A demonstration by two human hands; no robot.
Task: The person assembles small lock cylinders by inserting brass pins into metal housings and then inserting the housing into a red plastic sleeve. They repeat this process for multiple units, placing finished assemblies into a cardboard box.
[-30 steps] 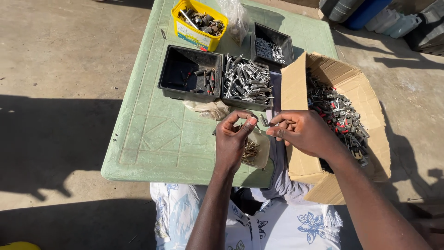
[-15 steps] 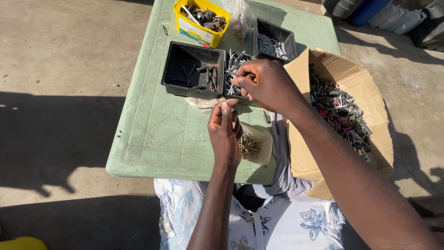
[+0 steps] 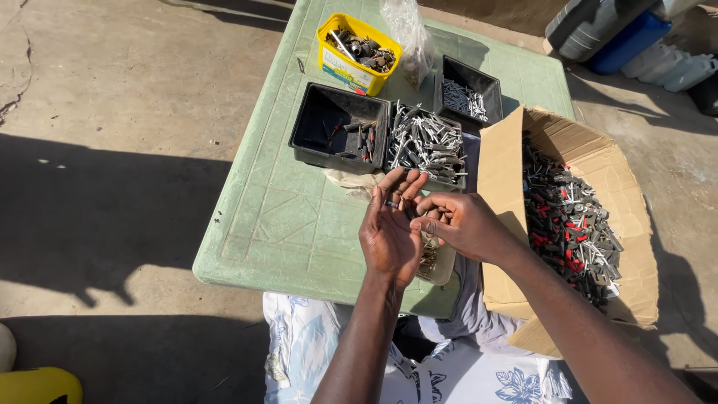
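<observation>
Over a green plastic surface crowded with trays, the right hand pinches a small, indistinct part against the open-fingered left hand.

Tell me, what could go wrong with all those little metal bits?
The left hand is held open with small pieces on its palm while the right hand picks at them, so a piece might slip off and drop between the knees. The cardboard box, full of metal parts, seems to hang past the green table edge, so it may tip. The black trays sit close together, so parts could get mixed.
</observation>
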